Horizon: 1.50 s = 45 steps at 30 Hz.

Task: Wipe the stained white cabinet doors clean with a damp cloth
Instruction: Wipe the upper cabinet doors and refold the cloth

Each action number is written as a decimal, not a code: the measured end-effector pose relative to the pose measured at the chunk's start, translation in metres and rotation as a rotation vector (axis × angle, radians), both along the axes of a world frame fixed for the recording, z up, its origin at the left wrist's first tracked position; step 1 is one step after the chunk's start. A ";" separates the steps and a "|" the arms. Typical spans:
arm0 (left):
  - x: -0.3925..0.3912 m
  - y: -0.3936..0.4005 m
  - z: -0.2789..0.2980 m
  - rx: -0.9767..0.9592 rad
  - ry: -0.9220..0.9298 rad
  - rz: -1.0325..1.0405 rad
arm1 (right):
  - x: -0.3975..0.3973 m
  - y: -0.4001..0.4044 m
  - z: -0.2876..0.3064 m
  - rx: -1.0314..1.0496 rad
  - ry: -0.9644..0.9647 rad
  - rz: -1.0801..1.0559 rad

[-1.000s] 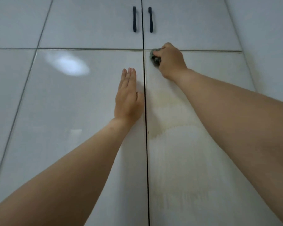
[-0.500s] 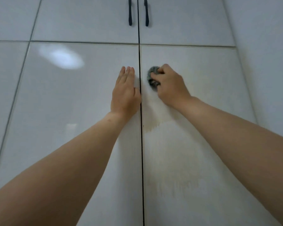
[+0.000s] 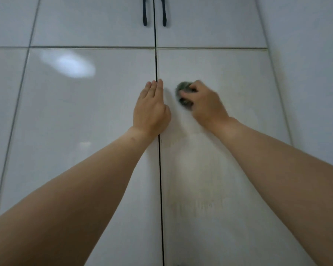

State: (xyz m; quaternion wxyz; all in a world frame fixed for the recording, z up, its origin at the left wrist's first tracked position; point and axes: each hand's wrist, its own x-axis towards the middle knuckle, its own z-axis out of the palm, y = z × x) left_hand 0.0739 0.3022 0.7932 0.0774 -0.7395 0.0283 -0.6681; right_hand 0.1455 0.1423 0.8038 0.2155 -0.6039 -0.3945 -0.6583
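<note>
Glossy white cabinet fronts fill the view. Faint yellowish streaks (image 3: 198, 204) low on the right door (image 3: 238, 73). Further up, left hand (image 3: 151, 110) lies flat by the seam; right hand (image 3: 206, 102) bunches a small dark cloth (image 3: 182, 93), probably soft and light, pressed against that door.

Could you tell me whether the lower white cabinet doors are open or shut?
Shut: the glossy white lower doors lie flush.

No text, label, brand or number can be read on anything here.
</note>
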 end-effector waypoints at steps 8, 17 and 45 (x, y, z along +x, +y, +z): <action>0.006 -0.020 0.008 -0.100 0.022 0.060 | 0.002 0.007 -0.019 -0.095 -0.045 -0.032; 0.026 -0.043 0.003 -0.207 -0.005 0.143 | 0.045 -0.074 -0.001 0.447 0.278 -0.176; -0.024 0.013 -0.035 -0.038 -0.081 -0.118 | -0.005 0.036 -0.074 0.107 -0.013 0.152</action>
